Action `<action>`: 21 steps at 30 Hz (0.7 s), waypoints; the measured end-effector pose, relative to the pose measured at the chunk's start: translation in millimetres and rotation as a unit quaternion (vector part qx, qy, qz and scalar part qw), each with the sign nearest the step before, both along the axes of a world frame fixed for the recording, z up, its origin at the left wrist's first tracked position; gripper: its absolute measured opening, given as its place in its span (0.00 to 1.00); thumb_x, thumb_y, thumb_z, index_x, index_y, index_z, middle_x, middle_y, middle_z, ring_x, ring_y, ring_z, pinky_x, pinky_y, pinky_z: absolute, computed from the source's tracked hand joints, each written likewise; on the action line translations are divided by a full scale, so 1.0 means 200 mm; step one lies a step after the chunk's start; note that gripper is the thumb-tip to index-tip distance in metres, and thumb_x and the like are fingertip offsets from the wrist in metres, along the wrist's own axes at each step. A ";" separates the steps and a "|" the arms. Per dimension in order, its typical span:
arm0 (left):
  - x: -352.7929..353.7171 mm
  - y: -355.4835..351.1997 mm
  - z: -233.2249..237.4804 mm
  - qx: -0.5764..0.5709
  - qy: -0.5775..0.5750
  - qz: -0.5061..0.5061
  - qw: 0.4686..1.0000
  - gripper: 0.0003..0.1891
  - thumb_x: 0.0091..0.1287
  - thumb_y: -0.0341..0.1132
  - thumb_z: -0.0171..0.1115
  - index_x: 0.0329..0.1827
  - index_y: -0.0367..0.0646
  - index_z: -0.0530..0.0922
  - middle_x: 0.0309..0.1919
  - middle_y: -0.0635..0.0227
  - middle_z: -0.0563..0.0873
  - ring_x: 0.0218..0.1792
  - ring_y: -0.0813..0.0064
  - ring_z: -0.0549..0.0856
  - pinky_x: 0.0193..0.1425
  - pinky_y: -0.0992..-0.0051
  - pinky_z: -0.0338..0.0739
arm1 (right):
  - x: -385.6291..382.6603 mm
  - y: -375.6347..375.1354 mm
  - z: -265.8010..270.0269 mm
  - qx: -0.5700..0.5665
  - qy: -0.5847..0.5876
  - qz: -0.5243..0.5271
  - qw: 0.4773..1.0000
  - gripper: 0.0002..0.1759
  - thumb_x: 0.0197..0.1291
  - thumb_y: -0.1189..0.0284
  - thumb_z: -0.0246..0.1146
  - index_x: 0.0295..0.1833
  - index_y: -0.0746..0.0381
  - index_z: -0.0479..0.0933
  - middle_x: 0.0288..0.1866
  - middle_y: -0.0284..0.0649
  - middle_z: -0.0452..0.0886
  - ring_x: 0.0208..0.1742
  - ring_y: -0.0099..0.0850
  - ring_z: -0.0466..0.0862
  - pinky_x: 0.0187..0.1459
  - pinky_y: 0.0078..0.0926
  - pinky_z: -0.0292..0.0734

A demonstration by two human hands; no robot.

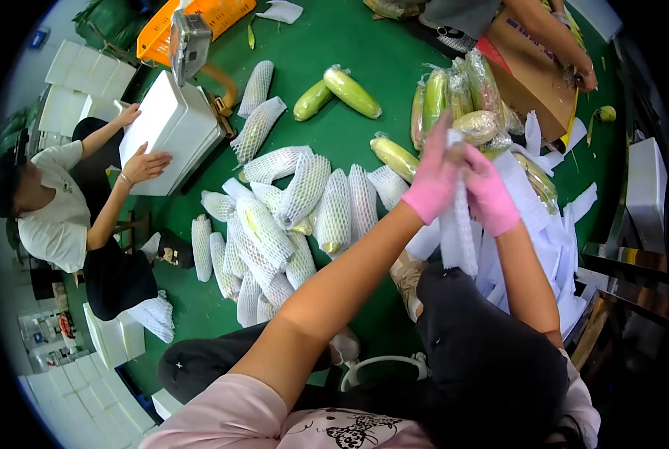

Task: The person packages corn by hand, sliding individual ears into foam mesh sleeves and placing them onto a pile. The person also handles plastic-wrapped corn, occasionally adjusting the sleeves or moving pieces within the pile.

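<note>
**A:** Left hand (433, 179) and right hand (490, 196), both in pink gloves, are closed on the top of 1 foam net sleeve (460, 232). It hangs down between them.

**B:** Where is that over the green floor (364, 45)?

**A:** Toward its right edge, just above the person's lap and beside the heap of flat sleeves (551, 239).

**B:** What could go wrong?

**A:** My guess is that the mesh is the weak point. A hard tug could tear it, or a glove fingertip could snag in the holes. If the grip loosens, it could slide out onto the lap.

**B:** How does it look?

**A:** It's white, long and limp, with a diamond mesh, and bunched where the fingers pinch it. I cannot tell whether a cob sits inside.

**B:** And around it?

**A:** At the left edge, a co-worker's 2 hands rest on a white foam box (170, 123). Mid-floor lies a pile of sleeved cobs (297, 209). Just beyond the hands is a bundle of film-wrapped cobs (454, 93). Toward the far edge lie 2 green cobs (338, 93).
</note>
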State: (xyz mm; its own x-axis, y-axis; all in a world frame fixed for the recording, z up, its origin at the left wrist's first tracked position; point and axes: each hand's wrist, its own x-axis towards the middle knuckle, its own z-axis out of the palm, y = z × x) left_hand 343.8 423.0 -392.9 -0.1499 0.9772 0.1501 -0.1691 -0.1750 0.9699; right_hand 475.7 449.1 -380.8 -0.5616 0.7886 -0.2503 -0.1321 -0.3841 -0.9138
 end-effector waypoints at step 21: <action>-0.27 -0.08 -0.54 -0.237 -0.322 -0.125 0.908 0.19 0.76 0.39 0.45 0.64 0.39 0.69 0.59 0.64 0.80 0.57 0.72 0.79 0.66 0.71 0.70 | 0.27 -0.02 -0.24 -0.149 -0.050 -0.045 0.987 0.17 0.61 0.67 0.66 0.52 0.64 0.79 0.43 0.37 0.85 0.42 0.25 0.84 0.43 0.22 0.79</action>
